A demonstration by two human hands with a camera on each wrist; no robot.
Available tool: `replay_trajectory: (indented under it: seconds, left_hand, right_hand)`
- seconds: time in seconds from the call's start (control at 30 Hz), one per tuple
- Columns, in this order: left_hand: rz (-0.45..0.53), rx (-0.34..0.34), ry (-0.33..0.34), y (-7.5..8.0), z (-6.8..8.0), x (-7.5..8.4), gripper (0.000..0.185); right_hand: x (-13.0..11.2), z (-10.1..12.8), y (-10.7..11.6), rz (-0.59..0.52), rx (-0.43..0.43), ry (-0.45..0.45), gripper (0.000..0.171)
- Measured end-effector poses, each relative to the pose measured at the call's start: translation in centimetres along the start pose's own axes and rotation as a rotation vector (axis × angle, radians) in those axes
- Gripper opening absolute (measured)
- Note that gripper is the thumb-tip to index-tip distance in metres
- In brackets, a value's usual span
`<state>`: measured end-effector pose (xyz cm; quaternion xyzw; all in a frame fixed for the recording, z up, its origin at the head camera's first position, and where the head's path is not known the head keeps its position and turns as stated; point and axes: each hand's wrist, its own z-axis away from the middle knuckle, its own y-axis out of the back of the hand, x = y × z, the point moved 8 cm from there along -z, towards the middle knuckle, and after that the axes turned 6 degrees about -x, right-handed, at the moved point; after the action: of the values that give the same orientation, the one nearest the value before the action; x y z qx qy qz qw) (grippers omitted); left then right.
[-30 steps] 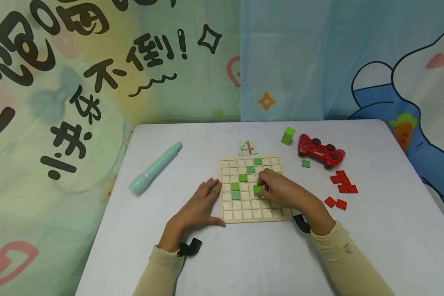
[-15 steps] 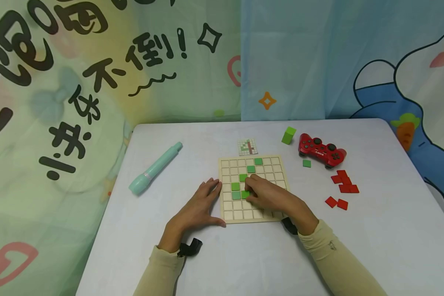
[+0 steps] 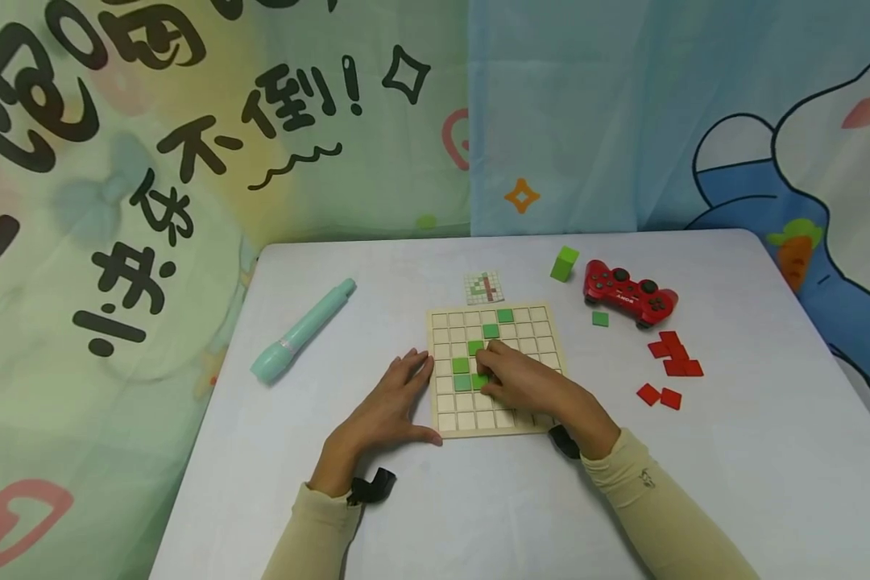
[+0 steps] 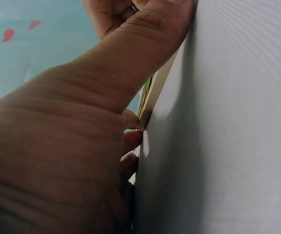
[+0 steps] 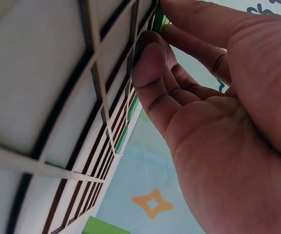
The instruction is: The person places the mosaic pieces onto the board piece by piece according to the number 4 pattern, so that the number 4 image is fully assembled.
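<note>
So there's a square wooden grid board (image 3: 495, 370) lying flat on the table, pale cells with thin dividers. Green tile (image 3: 480, 380) is a small flat square sitting in a cell near the board's middle, right beside another green one

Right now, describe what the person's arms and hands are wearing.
Both arms wear long, close-fitting cream sleeves that end at the wrists. The right sleeve carries a small dark mark on the forearm. A black strap or mount sits at each wrist, the left one plainer to see than the right. The left hand and right hand are bare: no gloves, and no rings that I can make out.
</note>
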<state>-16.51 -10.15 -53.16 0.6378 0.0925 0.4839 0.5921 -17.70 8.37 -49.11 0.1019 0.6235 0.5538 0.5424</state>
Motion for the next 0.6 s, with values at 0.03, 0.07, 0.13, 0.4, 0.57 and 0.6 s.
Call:
replay_trajectory:
  seconds: [0.03, 0.07, 0.13, 0.4, 0.57, 0.6]
  left_hand:
    - [0.003, 0.007, -0.004, 0.0, 0.0, 0.0, 0.131]
    - [0.005, 0.006, -0.001, 0.0, 0.0, 0.0, 0.131]
    - [0.015, 0.011, -0.004, 0.0, 0.0, 0.1, 0.131]
    - [0.011, 0.011, -0.002, -0.1, 0.0, 0.1, 0.131]
    - [0.014, 0.015, -0.003, -0.1, 0.0, 0.1, 0.131]
    - [0.011, 0.011, 0.001, -0.2, 0.0, 0.0, 0.132]
  right_hand:
    - [0.0, 0.0, 0.0, 0.004, 0.004, 0.005, 0.017]
    - [0.0, 0.0, 0.0, 0.006, 0.007, 0.007, 0.017]
    - [0.2, 0.1, 0.0, -0.003, 0.009, -0.004, 0.016]
    - [3.7, 3.1, 3.2, -0.074, 0.134, -0.1, 0.032]
    - [9.3, 7.3, 6.8, -0.211, 0.413, -0.294, 0.03]
    - [10.4, 8.2, 7.2, -0.248, 0.465, -0.335, 0.03]
